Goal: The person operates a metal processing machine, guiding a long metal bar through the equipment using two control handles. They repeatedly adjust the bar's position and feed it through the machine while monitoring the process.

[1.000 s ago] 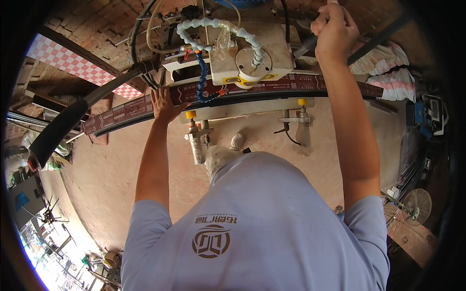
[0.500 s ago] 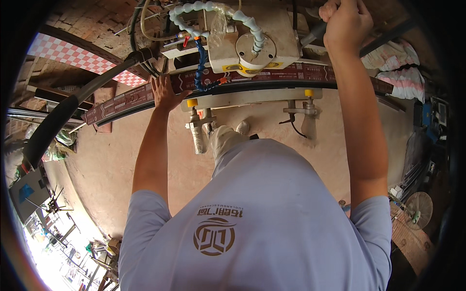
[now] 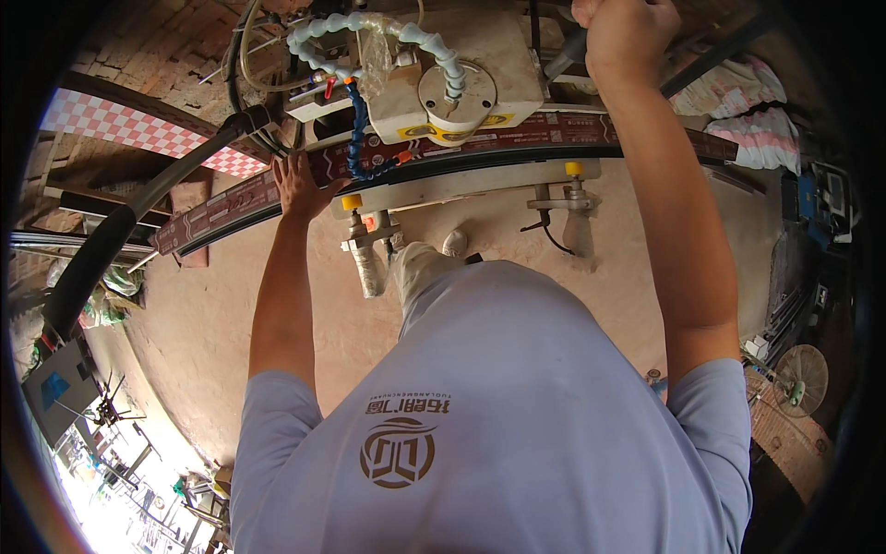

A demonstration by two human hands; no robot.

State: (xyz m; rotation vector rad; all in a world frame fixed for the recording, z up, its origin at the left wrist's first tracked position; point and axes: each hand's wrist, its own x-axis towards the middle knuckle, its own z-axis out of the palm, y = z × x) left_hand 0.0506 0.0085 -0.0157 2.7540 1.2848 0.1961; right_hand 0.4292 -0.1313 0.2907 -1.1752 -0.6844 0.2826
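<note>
The bar point(image 3: 517, 138) lies along the machine's point(image 3: 498, 78) near side; the left hand point(image 3: 298, 191) is spread on its left part; the blue hose point(image 3: 356, 138) hangs before it; the right hand point(image 3: 630, 39) is curled, apparently round the lever point(image 3: 568, 52); since a moment ago only the view has shifted noticeably, so the bar seems steadied.

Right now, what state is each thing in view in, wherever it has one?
Left hand: fingers spread on dark-red profile.
Right hand: curled by grey lever; grip unclear at the picture's edge.
Dark-red profile: laid left to right along machine head.
Blue hose: bent.
Pale hose: arched.
Round fan: spinning or not, unclear.
</note>
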